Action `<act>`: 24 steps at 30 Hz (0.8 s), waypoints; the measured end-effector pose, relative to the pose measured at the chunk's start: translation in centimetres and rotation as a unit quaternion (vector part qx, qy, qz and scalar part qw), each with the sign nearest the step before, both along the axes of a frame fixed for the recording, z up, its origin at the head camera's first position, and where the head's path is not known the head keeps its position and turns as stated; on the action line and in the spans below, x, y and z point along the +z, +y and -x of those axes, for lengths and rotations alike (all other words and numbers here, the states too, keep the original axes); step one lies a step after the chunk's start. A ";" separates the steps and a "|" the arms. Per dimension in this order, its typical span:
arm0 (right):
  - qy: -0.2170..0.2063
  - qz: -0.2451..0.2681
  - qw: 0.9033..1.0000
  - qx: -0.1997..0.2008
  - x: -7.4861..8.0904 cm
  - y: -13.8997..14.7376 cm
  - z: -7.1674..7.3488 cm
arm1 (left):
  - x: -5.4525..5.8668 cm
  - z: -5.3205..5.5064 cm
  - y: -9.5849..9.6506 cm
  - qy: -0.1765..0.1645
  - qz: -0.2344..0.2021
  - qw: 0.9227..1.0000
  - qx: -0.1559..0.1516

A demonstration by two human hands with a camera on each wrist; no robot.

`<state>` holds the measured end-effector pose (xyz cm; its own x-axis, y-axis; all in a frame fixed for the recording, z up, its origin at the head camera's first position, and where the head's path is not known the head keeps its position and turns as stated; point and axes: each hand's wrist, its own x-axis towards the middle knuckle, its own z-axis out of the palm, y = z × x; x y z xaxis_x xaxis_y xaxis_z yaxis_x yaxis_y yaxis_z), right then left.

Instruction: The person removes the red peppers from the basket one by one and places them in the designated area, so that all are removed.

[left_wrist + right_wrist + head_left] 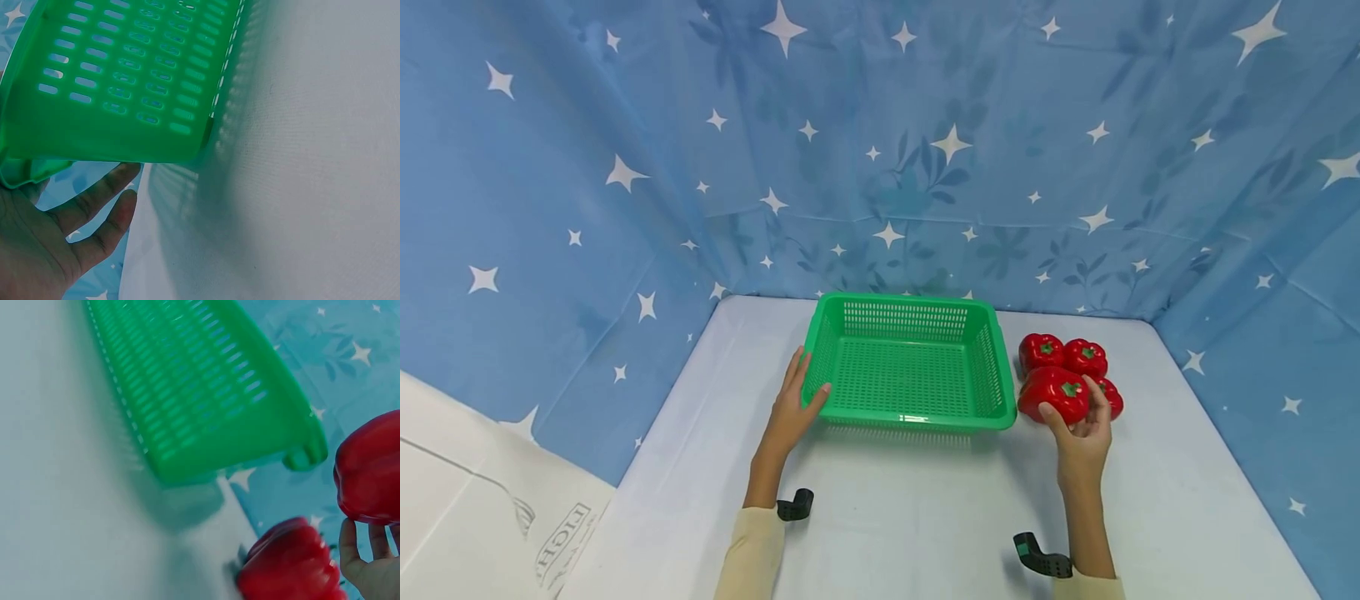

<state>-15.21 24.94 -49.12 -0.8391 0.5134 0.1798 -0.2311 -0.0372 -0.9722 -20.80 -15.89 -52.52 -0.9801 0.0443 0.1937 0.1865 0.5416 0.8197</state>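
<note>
Left hand (792, 410): grip rests against the left rim of the basket (910, 421); thumb hooked over the edge, fingers nearly straight along the outer wall.
Right hand (1084, 439): grip curled round the front pepper (1054, 393), fingers on its right side, thumb beneath.
Front pepper: red, green stem up, just right of the basket, at the near end of the pile.
Other peppers (1063, 354): three more red ones bunched behind and beside it, touching.
Basket: green, slotted, mid-worktop (925, 517), nothing in it.
Backdrop (880, 150): blue cloth with white stars, on three sides.
</note>
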 end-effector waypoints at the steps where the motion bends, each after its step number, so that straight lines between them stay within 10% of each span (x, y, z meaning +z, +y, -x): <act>1: 0.000 -0.001 1.000 -0.008 -0.2 0.1 -0.2 | 0.0 0.0 0.0 0.000 0.000 1.000 0.000; 11: -0.056 -0.048 0.997 -0.028 -2.7 1.5 -1.7 | 0.1 0.1 0.1 -0.001 -0.007 1.000 0.001; 24: -0.191 -0.180 0.965 -0.010 -5.1 3.4 -2.9 | 0.0 0.0 0.1 0.000 0.000 1.000 -0.004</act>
<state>-12.33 28.35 -54.22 -0.8702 0.4918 0.0287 0.1502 0.3203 -0.9354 -20.76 -15.80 -52.51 -0.9797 0.0516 0.1937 0.1906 0.5394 0.8202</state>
